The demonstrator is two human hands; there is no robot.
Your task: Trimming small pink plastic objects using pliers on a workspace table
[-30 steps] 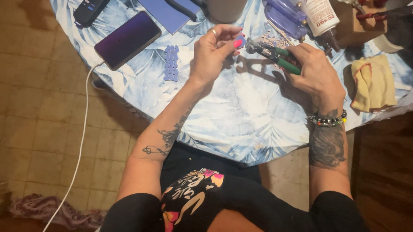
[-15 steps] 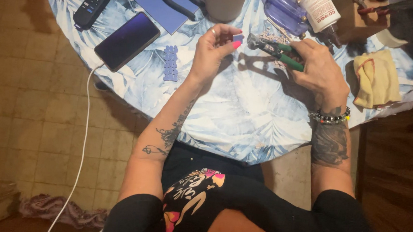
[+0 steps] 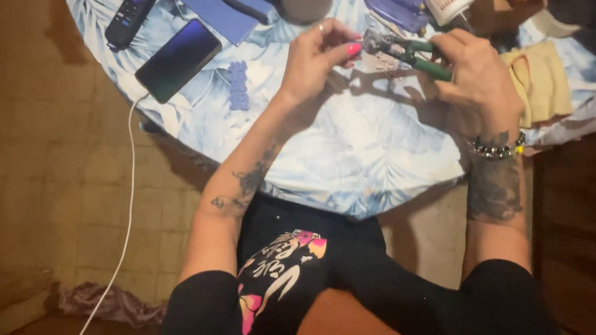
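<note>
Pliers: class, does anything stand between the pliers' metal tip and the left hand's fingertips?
Nothing visible does. The right hand grips the green-handled pliers, and their tip reaches straight to the left hand fingertips above the tablecloth, with no object between.

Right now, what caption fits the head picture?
Right hand grips green-handled pliers toward the left hand over a blue tablecloth.

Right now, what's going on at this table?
A person sits at a round table with a pale blue leaf-print cloth. Their right hand grips green-handled pliers, and the left hand brings its pink-nailed fingertips to the tool's metal tip. What sits between them is too small to tell. Nearby lie a dark phone on a white cable, a black remote, a yellow cloth and a small purple piece.
</note>
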